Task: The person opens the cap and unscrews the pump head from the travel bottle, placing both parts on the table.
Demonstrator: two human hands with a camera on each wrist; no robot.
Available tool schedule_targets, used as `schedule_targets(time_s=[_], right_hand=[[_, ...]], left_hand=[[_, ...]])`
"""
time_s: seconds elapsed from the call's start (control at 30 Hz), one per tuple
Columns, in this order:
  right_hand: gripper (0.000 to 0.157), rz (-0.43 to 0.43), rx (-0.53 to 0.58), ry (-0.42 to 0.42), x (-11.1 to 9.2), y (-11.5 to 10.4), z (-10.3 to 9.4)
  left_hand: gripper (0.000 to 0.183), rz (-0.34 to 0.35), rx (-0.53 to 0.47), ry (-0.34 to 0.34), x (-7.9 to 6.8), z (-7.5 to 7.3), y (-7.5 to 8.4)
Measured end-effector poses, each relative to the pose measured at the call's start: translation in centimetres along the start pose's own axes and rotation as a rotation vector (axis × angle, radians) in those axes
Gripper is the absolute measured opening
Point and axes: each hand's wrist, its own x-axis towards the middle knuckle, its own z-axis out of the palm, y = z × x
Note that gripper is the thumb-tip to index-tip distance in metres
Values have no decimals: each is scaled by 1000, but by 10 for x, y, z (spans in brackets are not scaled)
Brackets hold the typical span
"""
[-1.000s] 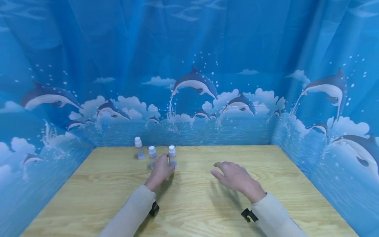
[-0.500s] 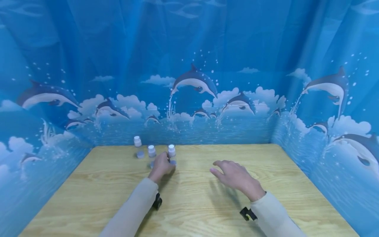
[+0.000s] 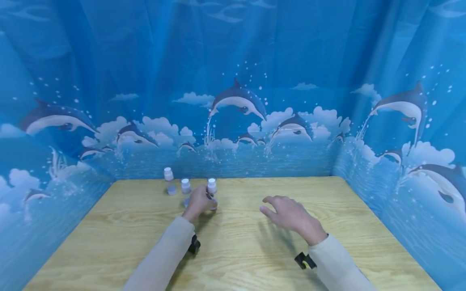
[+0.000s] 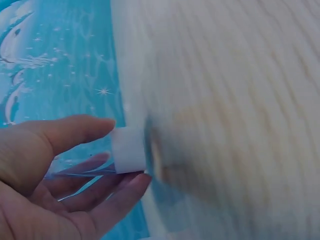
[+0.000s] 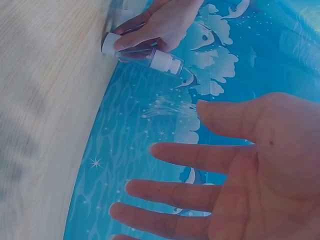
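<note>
My left hand (image 3: 198, 203) grips a small clear bottle (image 3: 212, 186) with a white top, the rightmost of three, upright near the table's back edge. The left wrist view shows thumb and fingers around its white lower end (image 4: 129, 150). From the right wrist view, the bottle's clear body and white collar (image 5: 165, 61) stick out past the fingers. A second bottle (image 3: 185, 186) stands just left of that hand, which partly hides it. The third bottle (image 3: 168, 174) is farther left. My right hand (image 3: 293, 218) hovers over the table, holding nothing, its fingers extended.
The wood-grain table (image 3: 240, 250) ends at a blue dolphin-print curtain (image 3: 233, 157), which closes in the back and both sides. A black strap piece (image 3: 305, 261) is at the right sleeve, and another (image 3: 194, 245) at the left.
The bottle in my left hand has shifted very slightly toward me and to the right. My left forearm has moved a little to the right; my right hand is almost still.
</note>
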Motion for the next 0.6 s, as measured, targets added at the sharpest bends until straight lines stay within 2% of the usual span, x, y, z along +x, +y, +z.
schedule_targets(time_s=[0.2, 0.3, 0.6], right_hand=[[40, -25, 0, -28, 0, 1, -3], [37, -41, 22, -65, -1, 3, -7], [40, -83, 38, -136, -3, 3, -16]], left_hand=[[27, 51, 23, -53, -13, -10, 8], [22, 90, 83, -75, -20, -16, 11], [20, 140, 238, -181, -43, -35, 15]])
